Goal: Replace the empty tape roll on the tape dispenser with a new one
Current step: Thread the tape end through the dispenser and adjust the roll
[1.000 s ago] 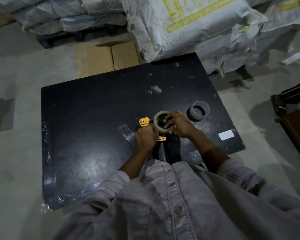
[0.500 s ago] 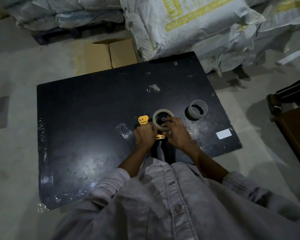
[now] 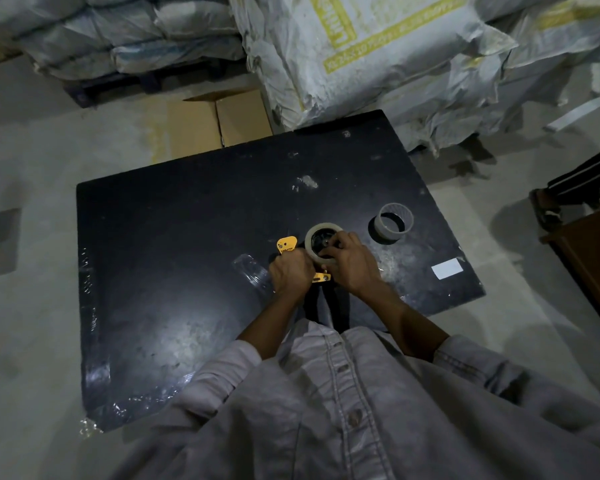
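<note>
A view from above: a person in a pale buttoned shirt leans over a black table [image 3: 187, 271], with both hands together near its right half. The left hand [image 3: 290, 275] is closed around the body of a yellow tape dispenser [image 3: 286, 244], steadying it. The right hand [image 3: 352, 263] curls over the near edge of a new tape roll [image 3: 314, 242] that sits on the dispenser's wheel, with fingertips reaching into its dark centre. The dim light makes it hard to tell whether the roll is fully seated. The empty roll [image 3: 394, 223], a bare grey ring, stands on the table just beyond and to the right, apart from the hands.

The new roll is probably light and stiff, with a smooth outer face that may slip. Holding it by the rim, thumb and fingers on opposite sides, looks safest for pressing it squarely home. Its loose end is likely thin and sticky and may cling to skin. The dispenser seems light, and it likely has a toothed cutter to avoid, so the handle is the sensible hold.

The table is glossy and scuffed, with a crumpled scrap of clear film [image 3: 248, 271] left of the hands and a white label [image 3: 447, 268] to the right. Around it are a grey concrete floor [image 3: 32, 306], a cardboard box [image 3: 222, 119], stacked pale sacks [image 3: 361, 46] and brown wooden furniture [image 3: 596, 265] at the right edge
</note>
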Demonstrator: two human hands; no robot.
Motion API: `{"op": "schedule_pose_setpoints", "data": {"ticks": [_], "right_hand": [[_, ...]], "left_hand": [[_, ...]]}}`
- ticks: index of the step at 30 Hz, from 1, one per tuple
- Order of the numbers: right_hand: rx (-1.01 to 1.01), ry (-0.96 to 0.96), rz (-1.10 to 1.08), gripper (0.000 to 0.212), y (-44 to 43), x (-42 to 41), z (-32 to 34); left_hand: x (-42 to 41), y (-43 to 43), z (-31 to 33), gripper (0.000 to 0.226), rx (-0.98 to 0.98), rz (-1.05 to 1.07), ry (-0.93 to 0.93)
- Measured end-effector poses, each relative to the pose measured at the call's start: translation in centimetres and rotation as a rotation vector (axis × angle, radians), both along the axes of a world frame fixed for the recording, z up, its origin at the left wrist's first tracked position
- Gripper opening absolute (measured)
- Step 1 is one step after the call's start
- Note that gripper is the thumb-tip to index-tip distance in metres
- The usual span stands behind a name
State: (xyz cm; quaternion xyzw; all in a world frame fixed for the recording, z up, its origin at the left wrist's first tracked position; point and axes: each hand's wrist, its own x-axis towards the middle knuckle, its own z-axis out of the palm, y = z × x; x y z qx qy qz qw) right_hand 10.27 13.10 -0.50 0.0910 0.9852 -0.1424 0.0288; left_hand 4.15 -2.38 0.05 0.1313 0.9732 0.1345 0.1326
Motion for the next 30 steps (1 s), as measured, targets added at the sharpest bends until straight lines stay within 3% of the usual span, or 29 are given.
{"op": "schedule_pose_setpoints", "data": {"ticks": [18,23,27,30], "right_hand": [[-0.048,-0.048,0.035,0.041,1.4,-0.5,0.7],[-0.020,-0.083,0.058,0.055,1.4,0.1,1.6],[-0.056,-0.003,0.147,0.076,1.1,-0.5,3.2],[0.007,-0.096,0.244,0.078,0.4,-3.1,4.6]], "left_hand": [[-0.4,-0.8,-0.3,0.024,0.073,-0.011,-0.005],[0.0,-2.3,-0.4,0.018,0.364,0.324,-0.022],[-0.2,-4.4,-1.1,0.008,0.812,0.762,-0.198],[0.2,-5.5,-1.7,0.006,0.877,0.877,-0.262]]}}
